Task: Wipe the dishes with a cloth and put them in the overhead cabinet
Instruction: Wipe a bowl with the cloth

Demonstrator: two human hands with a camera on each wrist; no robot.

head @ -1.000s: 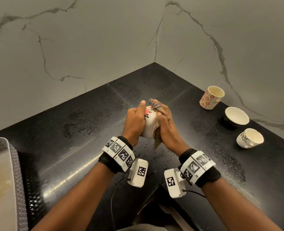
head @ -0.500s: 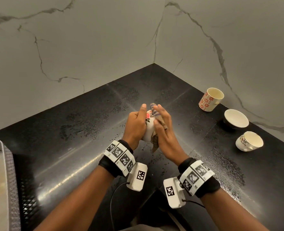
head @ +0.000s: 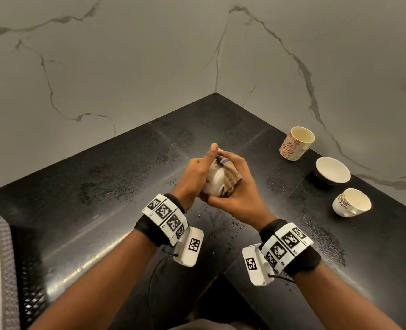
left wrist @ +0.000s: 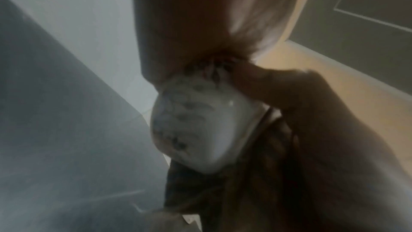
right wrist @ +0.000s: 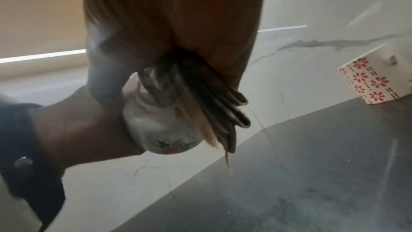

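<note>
L hand grips floral cup mid-air above wet counter; R hand pinches cloth onto it. Risk: wet glaze, cup slips w/ twist, drops. 3 dishes wait at 3 o'clock.

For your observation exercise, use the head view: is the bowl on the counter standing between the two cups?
Yes: the bowl stands on the counter between the red-flowered cup and the other cup.

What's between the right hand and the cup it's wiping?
The striped cloth: the right hand presses it against the floral cup, which the left hand grips. The head and right wrist views both show it.
</note>
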